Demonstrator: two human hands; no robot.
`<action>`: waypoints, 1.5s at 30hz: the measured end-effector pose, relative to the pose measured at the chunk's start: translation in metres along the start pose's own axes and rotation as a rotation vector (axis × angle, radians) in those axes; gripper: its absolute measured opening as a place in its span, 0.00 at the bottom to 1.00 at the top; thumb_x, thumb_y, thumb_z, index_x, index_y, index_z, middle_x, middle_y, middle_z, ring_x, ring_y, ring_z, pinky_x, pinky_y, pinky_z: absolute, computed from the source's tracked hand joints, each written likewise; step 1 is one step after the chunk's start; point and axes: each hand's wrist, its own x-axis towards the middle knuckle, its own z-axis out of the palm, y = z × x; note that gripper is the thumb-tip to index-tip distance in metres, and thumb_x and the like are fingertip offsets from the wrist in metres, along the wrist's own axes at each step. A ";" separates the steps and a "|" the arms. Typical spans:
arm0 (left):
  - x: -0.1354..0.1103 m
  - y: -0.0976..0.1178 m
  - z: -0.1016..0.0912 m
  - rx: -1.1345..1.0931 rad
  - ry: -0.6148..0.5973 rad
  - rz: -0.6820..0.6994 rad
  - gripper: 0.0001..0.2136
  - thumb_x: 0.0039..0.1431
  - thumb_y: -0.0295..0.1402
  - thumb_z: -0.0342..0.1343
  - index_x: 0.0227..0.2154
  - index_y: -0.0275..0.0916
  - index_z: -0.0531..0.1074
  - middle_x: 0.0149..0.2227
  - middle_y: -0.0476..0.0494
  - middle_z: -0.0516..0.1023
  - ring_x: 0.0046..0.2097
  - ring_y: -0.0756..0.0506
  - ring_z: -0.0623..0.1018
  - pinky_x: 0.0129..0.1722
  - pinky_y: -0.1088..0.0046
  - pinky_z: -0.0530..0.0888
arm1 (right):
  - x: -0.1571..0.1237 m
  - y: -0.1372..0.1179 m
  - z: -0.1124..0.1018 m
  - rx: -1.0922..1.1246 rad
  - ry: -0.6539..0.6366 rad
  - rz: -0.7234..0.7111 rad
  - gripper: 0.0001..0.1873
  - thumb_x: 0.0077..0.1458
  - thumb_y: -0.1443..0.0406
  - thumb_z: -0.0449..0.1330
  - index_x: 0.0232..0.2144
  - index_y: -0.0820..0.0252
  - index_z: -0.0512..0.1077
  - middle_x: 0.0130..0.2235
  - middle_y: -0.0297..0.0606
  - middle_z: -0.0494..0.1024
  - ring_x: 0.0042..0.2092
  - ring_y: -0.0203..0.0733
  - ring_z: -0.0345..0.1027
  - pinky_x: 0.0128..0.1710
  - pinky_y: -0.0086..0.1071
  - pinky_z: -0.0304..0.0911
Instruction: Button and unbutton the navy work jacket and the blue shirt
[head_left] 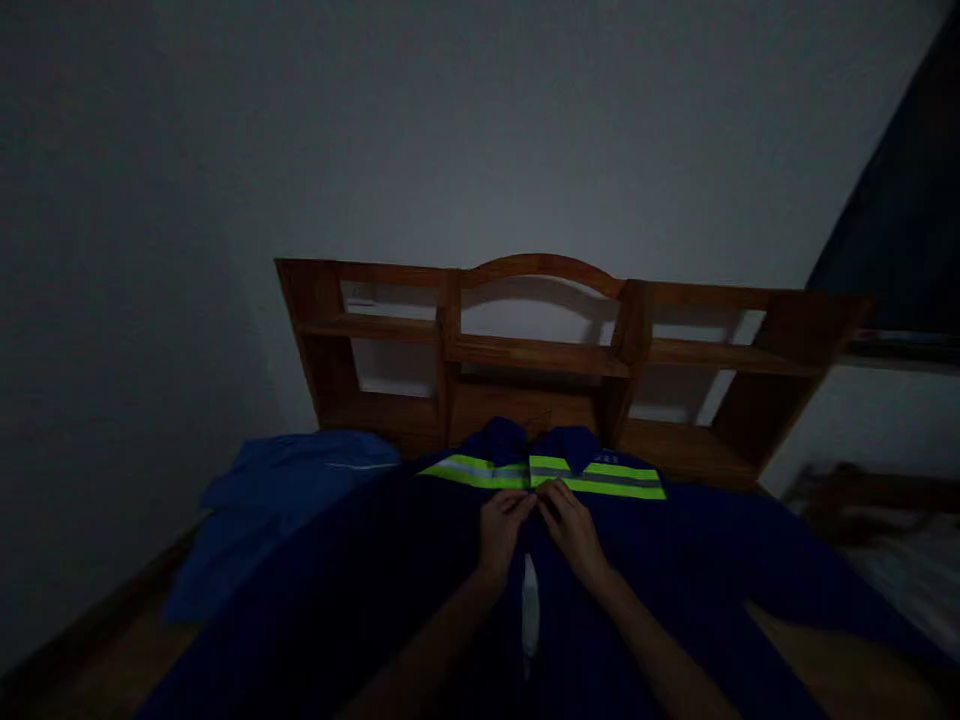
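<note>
My left hand (pixel 504 528) and right hand (pixel 571 527), fingers curled, pinch the front opening of the dark blue work jacket (pixel 420 570), which lies spread flat before me, just below its yellow-green reflective band (pixel 540 474). Left of it: a lighter blue garment (pixel 277 500), bunched. Beyond: the wooden shelved headboard (pixel 540 350) against the pale wall (pixel 450 130).

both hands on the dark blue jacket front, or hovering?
Touching. The head view shows the left hand and right hand pressed on the dark blue jacket at its front opening, just below the yellow reflective stripe, no gap visible.
</note>
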 end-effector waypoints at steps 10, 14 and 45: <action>0.008 0.001 0.000 0.017 0.045 0.011 0.09 0.43 0.34 0.63 0.26 0.34 0.74 0.30 0.39 0.79 0.35 0.43 0.78 0.37 0.69 0.72 | 0.001 -0.009 -0.007 0.021 -0.004 -0.002 0.08 0.61 0.67 0.48 0.41 0.56 0.66 0.40 0.39 0.70 0.42 0.40 0.67 0.44 0.33 0.64; 0.008 0.002 0.001 0.016 0.043 0.006 0.08 0.43 0.33 0.62 0.25 0.34 0.74 0.29 0.40 0.79 0.35 0.44 0.78 0.37 0.70 0.72 | 0.003 -0.012 -0.010 -0.017 0.005 0.001 0.09 0.62 0.66 0.46 0.40 0.56 0.66 0.39 0.39 0.70 0.41 0.40 0.67 0.43 0.33 0.64; 0.011 -0.007 0.000 -0.081 0.050 -0.082 0.12 0.39 0.37 0.65 0.26 0.35 0.74 0.29 0.42 0.79 0.33 0.46 0.77 0.32 0.74 0.71 | 0.000 -0.004 -0.005 -0.170 -0.031 -0.060 0.08 0.62 0.68 0.46 0.39 0.57 0.64 0.38 0.39 0.70 0.40 0.39 0.67 0.40 0.32 0.65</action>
